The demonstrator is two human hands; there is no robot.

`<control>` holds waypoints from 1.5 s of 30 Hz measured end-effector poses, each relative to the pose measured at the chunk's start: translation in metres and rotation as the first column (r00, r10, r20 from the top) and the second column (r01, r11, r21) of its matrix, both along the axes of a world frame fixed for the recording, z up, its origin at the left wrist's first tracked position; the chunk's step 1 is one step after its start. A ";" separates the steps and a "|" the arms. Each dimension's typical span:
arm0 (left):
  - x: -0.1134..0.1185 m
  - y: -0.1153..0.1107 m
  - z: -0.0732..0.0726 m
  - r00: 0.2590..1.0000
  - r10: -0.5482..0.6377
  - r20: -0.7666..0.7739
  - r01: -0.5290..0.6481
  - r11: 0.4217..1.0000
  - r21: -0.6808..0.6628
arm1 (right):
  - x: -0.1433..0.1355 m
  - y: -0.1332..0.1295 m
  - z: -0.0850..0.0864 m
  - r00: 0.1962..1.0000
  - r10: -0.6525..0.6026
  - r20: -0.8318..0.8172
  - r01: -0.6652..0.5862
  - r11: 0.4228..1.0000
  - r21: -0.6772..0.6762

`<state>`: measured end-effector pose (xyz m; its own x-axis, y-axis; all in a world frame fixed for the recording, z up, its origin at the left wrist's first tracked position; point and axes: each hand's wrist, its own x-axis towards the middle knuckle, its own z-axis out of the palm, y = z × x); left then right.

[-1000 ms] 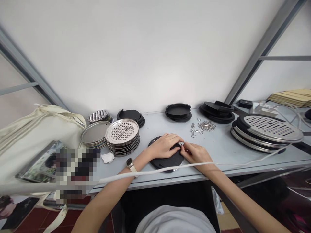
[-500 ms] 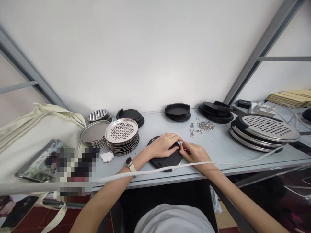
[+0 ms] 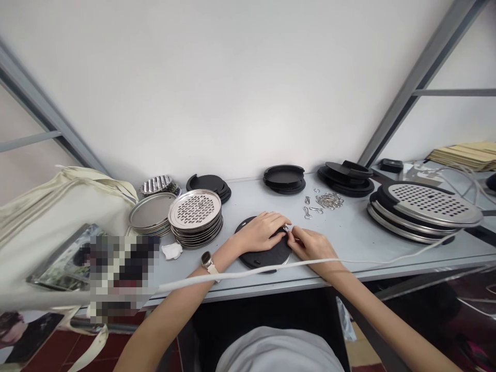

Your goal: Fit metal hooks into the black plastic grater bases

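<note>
A round black disc (image 3: 263, 258) lies on the table near its front edge, with a thin metal rim showing at its lower right. My left hand (image 3: 261, 231) rests over the disc, thumb and fingers bent around its right part. At the disc's right edge, my right hand (image 3: 310, 245) pinches close to a small metal clip (image 3: 285, 229) that sits between the two hands. Beyond them lies a pile of metal clips (image 3: 329, 200), with a few loose ones beside it.
Perforated metal discs (image 3: 195, 209) and plain ones (image 3: 152, 212) are stacked at left, near a cream bag (image 3: 77, 201). Black discs (image 3: 284, 179) stand along the wall. A large stack (image 3: 424, 206) is at right. A white cable (image 3: 248, 271) crosses in front.
The fingers of my right hand have shifted slightly at the disc's edge, and a bit more of the small metal clip shows. My left hand stays over the disc.
</note>
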<state>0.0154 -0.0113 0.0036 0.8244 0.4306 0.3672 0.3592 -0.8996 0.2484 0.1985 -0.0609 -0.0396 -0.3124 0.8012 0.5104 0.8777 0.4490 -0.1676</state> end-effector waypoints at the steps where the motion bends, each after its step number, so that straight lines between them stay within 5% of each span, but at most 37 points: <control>1: 0.000 0.000 0.000 1.000 0.003 -0.004 -0.003 1.000 0.010 | 0.000 0.001 0.000 1.000 -0.002 -0.003 0.002 0.999 -0.032; 9: 0.000 -0.002 0.003 1.000 -0.004 0.020 0.003 0.999 0.042 | 0.002 0.005 0.000 0.999 -0.027 -0.031 0.020 0.976 -0.216; 23: 0.001 -0.001 0.002 0.999 -0.026 0.026 0.026 0.999 -0.028 | -0.001 -0.001 0.008 0.986 0.030 -0.162 -0.064 0.976 -0.207; 45: 0.001 -0.001 -0.001 0.996 -0.012 0.084 0.021 0.994 -0.105 | -0.001 -0.002 0.005 0.987 0.048 -0.155 -0.078 0.978 -0.194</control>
